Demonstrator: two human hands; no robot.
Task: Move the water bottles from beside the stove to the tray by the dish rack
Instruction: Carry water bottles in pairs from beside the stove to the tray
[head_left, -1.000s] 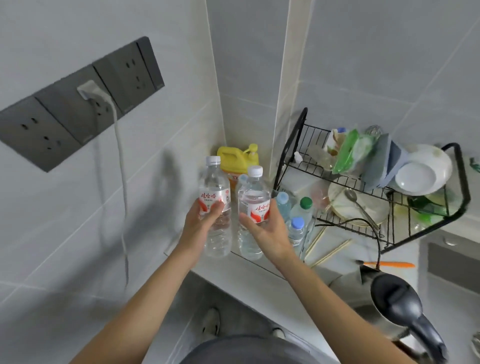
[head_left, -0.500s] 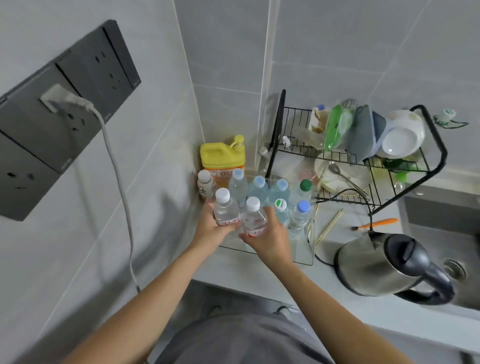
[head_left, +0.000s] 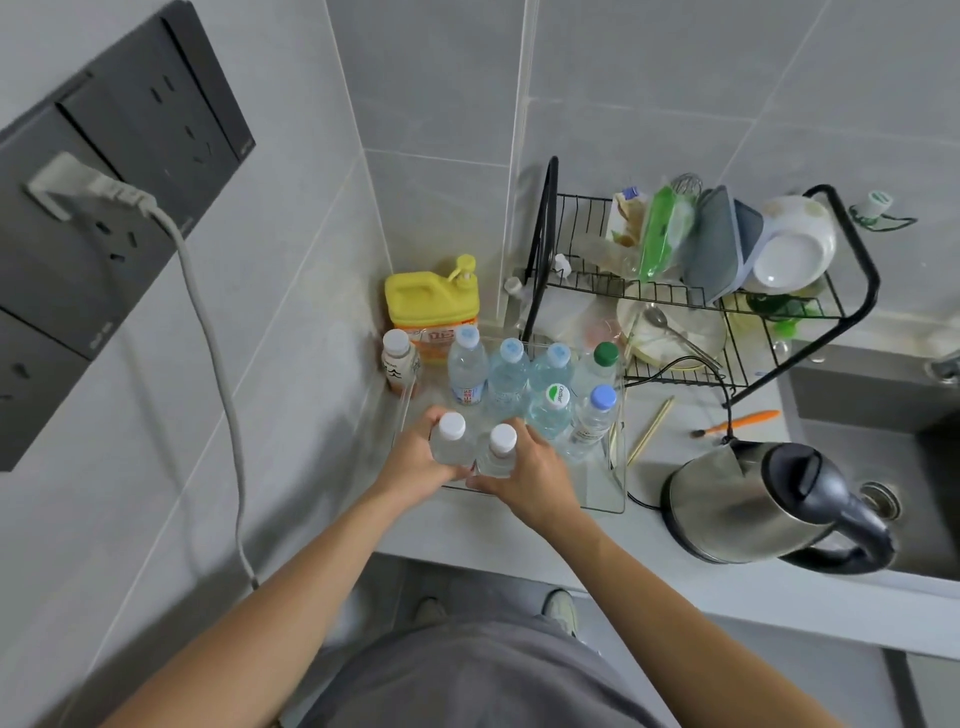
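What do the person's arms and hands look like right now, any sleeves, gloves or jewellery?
Both forearms are bare to the frame edge, with no sleeve in view. The left hand and right hand show no gloves, rings, watch or wristband. A grey garment covers the torso below.

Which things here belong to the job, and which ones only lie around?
Belong to the job:
left hand
right hand
two white-capped bottles
clear tray

Only lying around:
kettle
yellow jug
dish rack
chopsticks
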